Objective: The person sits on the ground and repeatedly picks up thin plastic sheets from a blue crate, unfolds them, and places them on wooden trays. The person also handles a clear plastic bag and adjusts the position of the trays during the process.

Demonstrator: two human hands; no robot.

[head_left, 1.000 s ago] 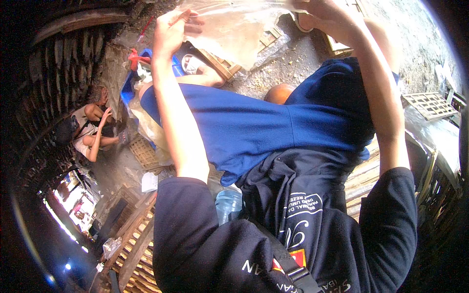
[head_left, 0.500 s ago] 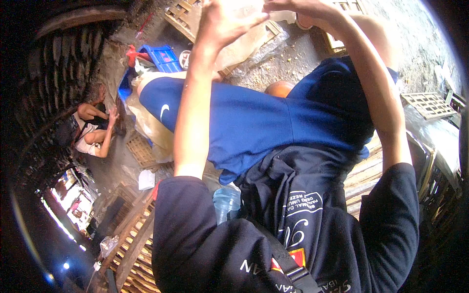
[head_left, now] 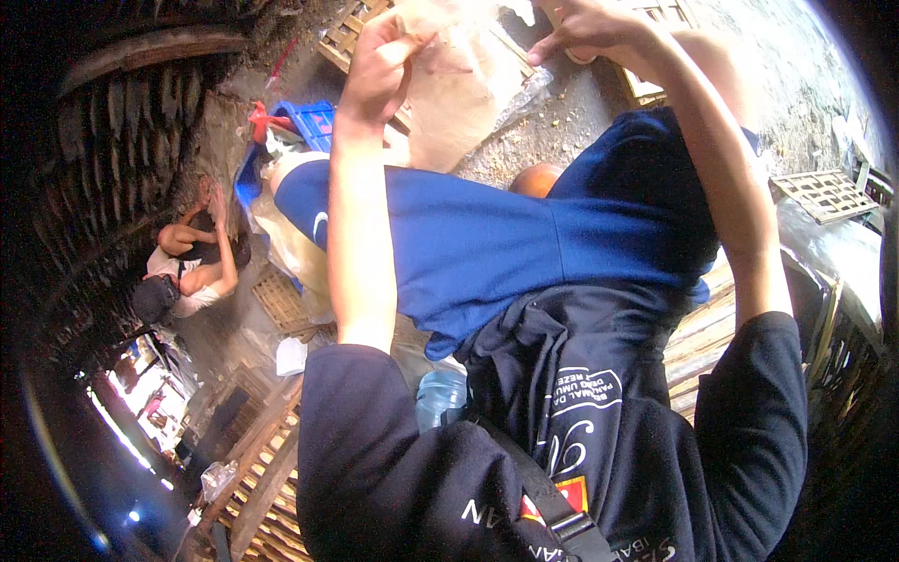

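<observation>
- Left hand [head_left: 379,73]: curled, thumb against forefinger; grip closed, apparently pinching the translucent sheet [head_left: 461,98].
- Right hand [head_left: 599,36]: thumb parted from fingers, grip loose; fingertips near upper edge, no hold seen.
- Sheet hangs between and below the hands, in front of the woven tray [head_left: 339,45].
- Risk: one-sided hold could let the thin sheet fold over, or snag on tray slats and tear.

One fisheye view looks steeply down from the wearer's head, close above the dark shirt [head_left: 618,328], past the blue shorts [head_left: 468,220], to the left hand [head_left: 376,75] and right hand [head_left: 595,33] at the top edge; its wide sweep bends toward a dark rim.
</observation>
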